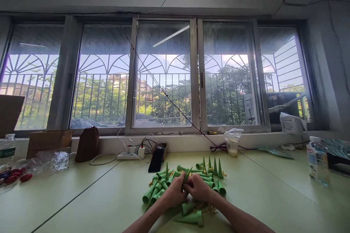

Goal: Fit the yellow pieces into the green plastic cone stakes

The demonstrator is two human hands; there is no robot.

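A heap of green plastic cone spikes (164, 185) lies on the pale green table (95, 196), some standing upright (214, 167) at the back and two lying near my forearms (191, 218). My left hand (173, 194) and my right hand (199, 188) meet over the heap, fingers curled. Between them they grip one green cone spike (186, 176), its tip pointing up and away. Small yellow parts (209, 209) lie scattered under my right wrist.
A black phone (156, 158) leans by a white power strip (131, 153) with cables. A brown pouch (87, 145), cardboard box (49, 140), plastic bag and red items (19, 176) sit left. A water bottle (315, 160) stands right, a bagged cup (232, 142) near the window sill.
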